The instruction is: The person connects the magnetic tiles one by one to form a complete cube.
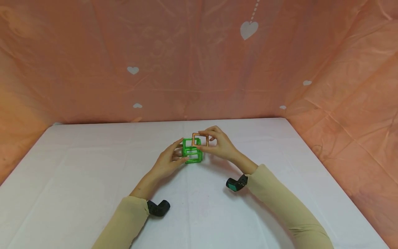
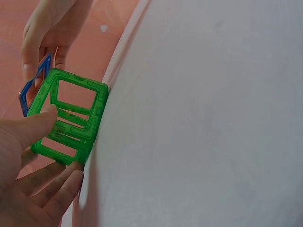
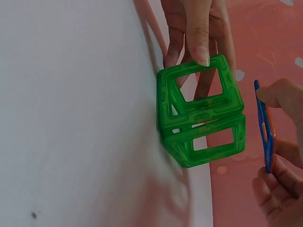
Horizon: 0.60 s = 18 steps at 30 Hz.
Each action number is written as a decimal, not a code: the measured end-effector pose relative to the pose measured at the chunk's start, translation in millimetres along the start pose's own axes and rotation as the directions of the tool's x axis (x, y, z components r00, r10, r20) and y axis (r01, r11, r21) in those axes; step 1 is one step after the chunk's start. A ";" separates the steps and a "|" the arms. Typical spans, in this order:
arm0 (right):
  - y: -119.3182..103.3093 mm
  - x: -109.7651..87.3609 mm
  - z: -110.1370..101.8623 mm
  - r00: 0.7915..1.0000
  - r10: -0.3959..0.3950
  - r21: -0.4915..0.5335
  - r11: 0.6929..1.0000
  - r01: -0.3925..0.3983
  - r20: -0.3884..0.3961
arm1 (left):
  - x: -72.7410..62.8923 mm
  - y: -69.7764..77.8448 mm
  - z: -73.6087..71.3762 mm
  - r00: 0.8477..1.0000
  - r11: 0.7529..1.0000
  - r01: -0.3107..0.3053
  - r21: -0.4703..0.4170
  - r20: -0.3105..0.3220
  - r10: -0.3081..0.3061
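Observation:
Near the middle of the table, my left hand (image 1: 164, 163) holds a green magnetic-tile cube (image 1: 192, 148) from its left side. In the right wrist view the cube (image 3: 203, 117) is made of square open frames, with a narrow gap along one edge. The left thumb (image 2: 40, 124) lies on one face, the other fingers around the lower side. My right hand (image 1: 221, 144) pinches a square magnetic-tile frame (image 1: 193, 139) by its edges, close to the cube's upper right. This frame looks orange from above; in the right wrist view its side (image 3: 265, 127) shows blue and orange, apart from the cube.
A white cloth covers the table (image 1: 93, 166). Behind and at the sides hangs an orange-pink curtain (image 1: 186, 62) with pale hearts. A black wrist camera (image 1: 158, 208) sits on the left wrist, and another camera (image 1: 237, 183) on the right.

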State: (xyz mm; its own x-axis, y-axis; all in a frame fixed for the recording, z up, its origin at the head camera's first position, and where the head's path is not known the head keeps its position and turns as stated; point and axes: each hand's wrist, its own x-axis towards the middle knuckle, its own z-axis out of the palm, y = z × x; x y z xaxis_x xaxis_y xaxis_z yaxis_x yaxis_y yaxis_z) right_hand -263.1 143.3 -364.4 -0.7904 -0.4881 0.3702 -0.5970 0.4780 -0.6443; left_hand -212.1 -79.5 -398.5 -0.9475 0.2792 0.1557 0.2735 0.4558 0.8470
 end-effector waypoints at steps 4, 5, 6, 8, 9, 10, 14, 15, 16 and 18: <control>-2.2 2.2 2.4 1.000 -0.002 0.000 1.000 0.002 0.016 | 0.0 -1.6 0.1 1.000 1.000 0.005 -0.009 0.000 -0.005; -3.0 2.7 2.8 1.000 -0.002 0.001 1.000 0.002 0.020 | -0.1 -1.7 0.0 1.000 1.000 0.006 -0.008 0.001 -0.006; -3.4 3.4 3.2 1.000 -0.002 0.001 1.000 0.002 0.025 | -0.1 -1.7 0.0 1.000 1.000 0.007 -0.009 0.002 -0.007; -4.6 4.5 3.6 1.000 -0.006 0.002 1.000 0.006 0.031 | 0.0 -1.3 -0.1 1.000 1.000 0.012 -0.011 0.004 -0.012; -5.1 5.3 3.8 0.999 -0.010 0.004 1.000 0.010 0.036 | 0.1 -0.9 -0.1 1.000 1.000 0.015 -0.011 0.005 -0.015; -5.7 6.0 4.2 0.999 -0.016 0.005 1.000 0.016 0.042 | -0.1 -0.5 -0.3 1.000 1.000 0.016 -0.009 0.006 -0.016; -8.0 8.2 6.4 0.997 -0.031 0.015 0.999 0.030 0.067 | -1.1 0.7 -0.8 1.000 1.000 0.017 -0.012 0.006 -0.017; -8.5 8.4 6.9 0.997 -0.034 0.018 0.999 0.033 0.072 | -1.3 0.8 -1.0 1.000 1.000 0.019 -0.013 0.006 -0.019; -9.0 8.6 7.4 0.996 -0.037 0.018 0.999 0.036 0.077 | -1.7 0.9 -1.2 1.000 1.000 0.019 -0.014 0.006 -0.019; -10.3 8.6 8.1 0.995 -0.041 0.021 0.999 0.039 0.086 | -2.0 0.9 -1.3 1.000 1.000 0.015 -0.016 0.005 -0.015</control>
State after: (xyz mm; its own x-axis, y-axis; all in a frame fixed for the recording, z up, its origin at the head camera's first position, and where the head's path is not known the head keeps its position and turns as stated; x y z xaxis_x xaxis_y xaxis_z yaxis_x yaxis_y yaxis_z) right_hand -262.7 128.3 -360.0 -0.7505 -0.5685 0.3370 -0.6244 0.4429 -0.6434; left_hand -210.2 -80.7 -397.4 -0.9507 0.2768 0.1399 0.2563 0.4469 0.8571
